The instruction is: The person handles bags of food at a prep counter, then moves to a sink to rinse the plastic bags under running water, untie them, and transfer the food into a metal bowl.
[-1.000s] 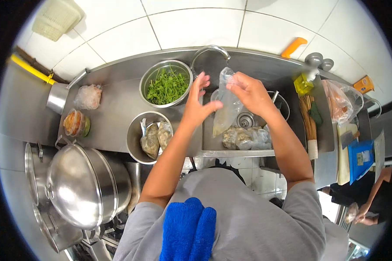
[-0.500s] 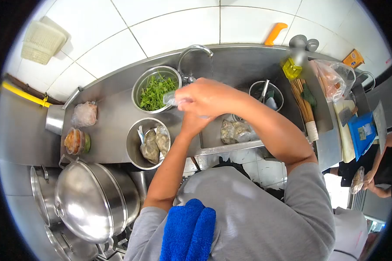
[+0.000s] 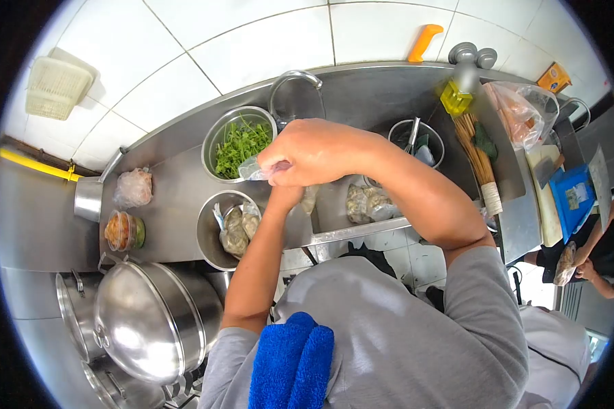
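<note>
Right hand [image 3: 303, 153] has swung across over the left hand [image 3: 284, 196] since a second ago, bag [image 3: 251, 169] and all. Right fingers are curled tight round the plastic; the left ones are hidden, so can't tell. Looks like neck-twisting to me, so I'd pinch close to the contents and press the air out first. Loose end pokes out past the fist, filled part seems to hang just below the hands. Greens [image 3: 239, 151] sit just beside them, pot [image 3: 206, 235] nearer the body.

Bright, diffuse light; glare on the steel lid [image 3: 136, 320] left of the hands [image 3: 299, 153], shadow beside the basket [image 3: 59, 87] farther left; wide-angle curvature, dark vignetted edges
</note>
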{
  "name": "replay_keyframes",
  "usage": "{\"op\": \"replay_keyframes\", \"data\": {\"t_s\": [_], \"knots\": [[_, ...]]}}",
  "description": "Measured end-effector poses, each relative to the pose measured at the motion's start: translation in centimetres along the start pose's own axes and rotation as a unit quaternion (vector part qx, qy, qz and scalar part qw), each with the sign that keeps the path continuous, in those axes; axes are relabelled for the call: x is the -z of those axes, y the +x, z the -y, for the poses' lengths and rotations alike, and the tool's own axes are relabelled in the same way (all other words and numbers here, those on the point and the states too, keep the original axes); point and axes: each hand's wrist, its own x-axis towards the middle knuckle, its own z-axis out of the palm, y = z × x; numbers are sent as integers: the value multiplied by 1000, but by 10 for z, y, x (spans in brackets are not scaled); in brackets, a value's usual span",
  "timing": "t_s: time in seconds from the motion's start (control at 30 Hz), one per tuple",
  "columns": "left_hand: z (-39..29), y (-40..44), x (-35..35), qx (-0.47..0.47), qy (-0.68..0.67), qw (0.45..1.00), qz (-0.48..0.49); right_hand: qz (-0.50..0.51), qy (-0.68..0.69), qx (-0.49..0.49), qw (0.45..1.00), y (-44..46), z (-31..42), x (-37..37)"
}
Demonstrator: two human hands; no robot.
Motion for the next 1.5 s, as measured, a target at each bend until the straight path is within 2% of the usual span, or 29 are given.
{"op": "replay_keyframes", "data": {"t_s": [0.07, 0.13, 0.17, 0.23, 0.27, 0.33, 0.37, 0.43, 0.47, 0.53, 0.57, 0.6, 0.63, 0.67, 0.73, 0.77, 0.8, 0.87, 0.93, 1.0, 1.13, 1.33, 1.5], "knots": [[7, 6, -2, 20, -34, 999, 9, -11, 9, -8, 1000, -2, -4, 2], [22, 13, -8, -39, -104, 994, -1, -23, -14, -14, 1000, -4, -5, 5], [6, 15, -10, -38, -104, 994, 1, -25, -13, -15, 999, -5, -6, 5], [-24, 17, -15, 33, -123, 991, -29, -37, -26, -74, 996, -6, -9, 7], [-24, 16, -15, 33, -123, 991, -29, -37, -26, -74, 996, -5, -15, 6], [-23, 15, -15, 68, -16, 996, 62, -119, -26, -107, 987, -4, -40, 0], [-23, 15, -16, 67, -16, 996, 58, -117, -28, -104, 987, -7, -50, -3], [-21, 14, -17, -42, 3, 999, -22, -167, 102, -174, 965, -15, -73, -5], [-20, 11, -13, -44, 3, 999, -28, -163, 99, -169, 967, -18, -80, -8], [-17, 3, -3, 38, 67, 995, -69, -185, 287, -270, 900, -28, -87, -23], [-22, 5, -5, 98, 0, 989, -107, -182, 288, -268, 901, -31, -94, -33], [-29, 10, -6, 100, 1, 989, -111, -190, 339, -288, 875, -34, -101, -43], [-38, 18, -7, 212, -171, 958, -89, -196, 389, -308, 846, -35, -107, -56], [-42, 26, -10, 313, -337, 886, -66, -190, 390, -307, 847, -35, -114, -69], [-30, 41, -25, 309, -386, 867, -64, -317, 564, -276, 711, -32, -123, -88], [-17, 47, -31, 326, -397, 853, -93, -324, 612, -286, 662, -34, -117, -79], [-3, 52, -37, 342, -407, 838, -123, -319, 612, -286, 665, -36, -122, -78], [7, 63, -45, 331, -411, 838, -136, -388, 626, -266, 622, -39, -144, -84], [12, 74, -48, 295, -401, 857, -134, -395, 622, -251, 627, -37, -171, -88], [10, 88, -46, 295, -391, 859, -150, -449, 549, -289, 644, -32, -177, -80], [10, 115, -37, 275, -367, 872, -172, -458, 530, -302, 646, -23, -192, -54], [9, 137, -29, 254, -332, 889, -188, -411, 495, -329, 692, -13, -208, -32], [1, 130, -25, 241, -294, 911, -159, -352, 444, -320, 759, -20, -198, -21]]}}
